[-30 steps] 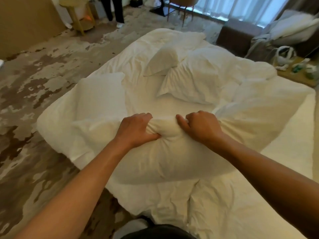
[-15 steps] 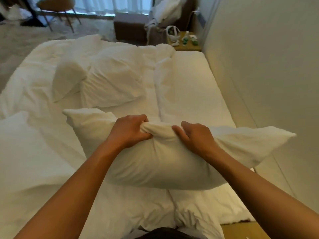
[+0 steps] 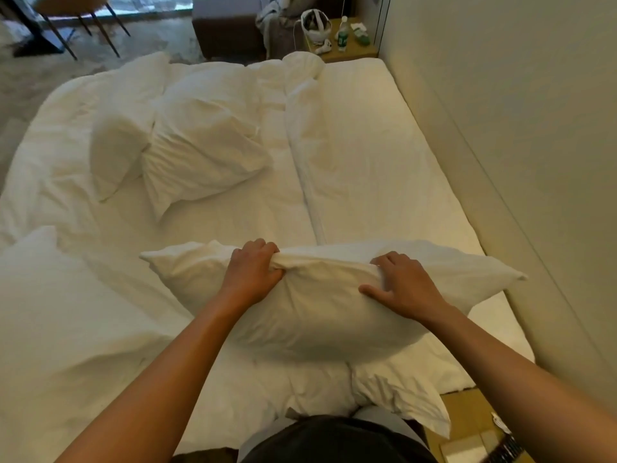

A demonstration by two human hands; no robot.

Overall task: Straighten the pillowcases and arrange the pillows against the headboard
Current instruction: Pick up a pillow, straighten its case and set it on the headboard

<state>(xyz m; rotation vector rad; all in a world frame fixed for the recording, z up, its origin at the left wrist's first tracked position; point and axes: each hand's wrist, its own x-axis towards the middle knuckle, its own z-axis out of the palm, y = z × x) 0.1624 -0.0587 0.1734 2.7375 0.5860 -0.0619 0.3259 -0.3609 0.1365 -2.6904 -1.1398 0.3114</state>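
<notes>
A white pillow lies across the near end of the bed, one corner pointing at the padded headboard on the right. My left hand is fisted on a bunch of its pillowcase at the top edge. My right hand lies on the same edge with fingers curled over the fabric and thumb spread. Two more white pillows lie mid-bed, a big one and a smaller one partly under it. Another pillow sits at the left edge.
A rumpled white duvet covers the bed's left and far parts; bare sheet runs along the headboard. A nightstand with a bottle stands at the far end, and a chair on the carpet. Near right, another nightstand.
My view has swung right toward the headboard. The pillow has come down onto the bed nearer the headboard, and my right hand has loosened from a fist to spread fingers.
</notes>
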